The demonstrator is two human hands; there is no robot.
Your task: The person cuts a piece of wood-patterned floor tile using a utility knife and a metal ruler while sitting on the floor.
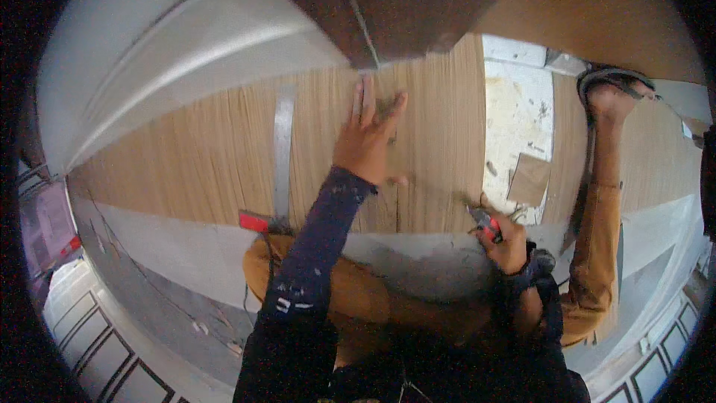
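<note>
My left hand [365,138] lies spread on a wood-grain sheet [440,127], its fingers pointing toward a dark brown corner. It holds nothing. Lower and to the right, my right hand [509,245] is closed around a small red and black utility knife [488,225]. The knife's metal tip points up and left near the sheet's near edge; whether it touches the sheet I cannot tell. Left of my left hand, a metal straightedge [283,145] lies across the sheet. Beside its near end is a red object [254,221], too blurred to name.
A whitish stained strip [514,112] shows right of the sheet, with a small brown square piece [529,179] on it. My sandalled foot [613,98] rests at the right. The dark brown corner [365,7] juts in from the far side. Thin cables [160,291] trail at the left.
</note>
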